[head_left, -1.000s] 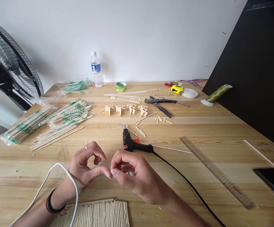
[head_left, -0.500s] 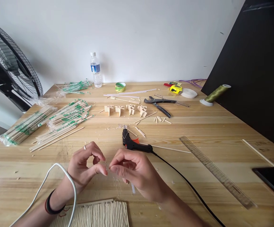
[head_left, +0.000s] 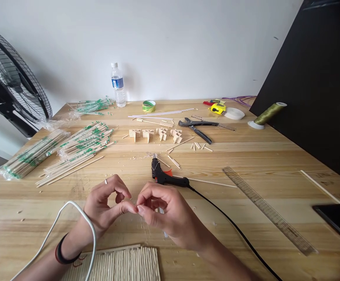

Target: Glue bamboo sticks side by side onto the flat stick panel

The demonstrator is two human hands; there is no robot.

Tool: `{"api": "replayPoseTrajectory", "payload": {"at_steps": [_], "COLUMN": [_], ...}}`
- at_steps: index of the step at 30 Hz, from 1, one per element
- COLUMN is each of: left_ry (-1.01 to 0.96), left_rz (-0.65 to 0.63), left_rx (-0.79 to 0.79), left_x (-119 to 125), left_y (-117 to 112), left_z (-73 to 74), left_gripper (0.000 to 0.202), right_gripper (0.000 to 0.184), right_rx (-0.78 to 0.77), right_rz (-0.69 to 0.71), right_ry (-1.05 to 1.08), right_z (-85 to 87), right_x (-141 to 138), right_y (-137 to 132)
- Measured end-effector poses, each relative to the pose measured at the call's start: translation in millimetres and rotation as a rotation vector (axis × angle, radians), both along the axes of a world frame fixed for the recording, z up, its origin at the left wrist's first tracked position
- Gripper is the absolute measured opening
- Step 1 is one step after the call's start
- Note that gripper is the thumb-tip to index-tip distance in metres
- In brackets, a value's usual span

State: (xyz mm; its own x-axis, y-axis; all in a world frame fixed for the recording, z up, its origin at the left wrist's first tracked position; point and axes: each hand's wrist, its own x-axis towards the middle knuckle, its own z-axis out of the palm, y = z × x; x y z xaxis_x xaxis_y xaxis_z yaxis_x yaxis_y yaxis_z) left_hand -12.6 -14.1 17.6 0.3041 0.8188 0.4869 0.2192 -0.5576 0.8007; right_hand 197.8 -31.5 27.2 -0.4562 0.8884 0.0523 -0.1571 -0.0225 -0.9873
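A mat (head_left: 126, 265) of pale sticks lies on the wooden counter (head_left: 246, 156) at the bottom of the frame, partly behind a person's left forearm and a looped white cable (head_left: 94, 242). Just above it, lower centre, the left hand (head_left: 99, 207), with a ring on one finger and a dark band (head_left: 61, 249) at the wrist, meets the right hand (head_left: 170, 218) thumb to thumb. Both hands are curled; whether either grip is grasping something small cannot be told, the fingers hiding what may lie between.

At lower right sits a phone (head_left: 338, 224), its face dark, near a clear ruler (head_left: 269, 210) whose fine markings are too small to read. Beyond the hands, at the centre, a black glue gun (head_left: 170, 179) with an orange trigger lies on its side. To the left, bundles of wrapped sticks (head_left: 85, 141) carry green printing, too small to make out.

Farther back, four small stick blocks (head_left: 148, 135) stand in a row, with pliers (head_left: 197, 128) to their right. Behind are a green-and-yellow tape roll (head_left: 149, 106), a yellow tape measure (head_left: 217, 109) and an olive thread spool (head_left: 269, 115). A bottle (head_left: 118, 84) bears a blue label, its lettering unreadable; a fan (head_left: 14, 74) fills the upper left.
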Motion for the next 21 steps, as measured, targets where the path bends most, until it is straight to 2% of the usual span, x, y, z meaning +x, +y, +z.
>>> {"api": "replayPoseTrajectory", "payload": {"at_steps": [6,13,21], "left_ry": [0.025,0.037,0.05], "left_rz": [0.002,-0.008,-0.006], "left_rx": [0.02,0.018,-0.002], "left_x": [1.9,0.6,-0.6], "left_y": [-0.3,-0.2,-0.5], "left_z": [0.5,-3.2,-4.2], "left_gripper": [0.034,0.03,0.03], "right_gripper": [0.017,0.019,0.016], "right_rx": [-0.016,-0.112,-0.075], "right_rz": [0.034,0.078,-0.054], "right_ry": [0.01,0.11,0.076], "right_z": [-0.8,-0.5,-1.1], "right_x": [-0.3,0.7,1.8], "right_y": [-0.5,-0.9,4.1]}}
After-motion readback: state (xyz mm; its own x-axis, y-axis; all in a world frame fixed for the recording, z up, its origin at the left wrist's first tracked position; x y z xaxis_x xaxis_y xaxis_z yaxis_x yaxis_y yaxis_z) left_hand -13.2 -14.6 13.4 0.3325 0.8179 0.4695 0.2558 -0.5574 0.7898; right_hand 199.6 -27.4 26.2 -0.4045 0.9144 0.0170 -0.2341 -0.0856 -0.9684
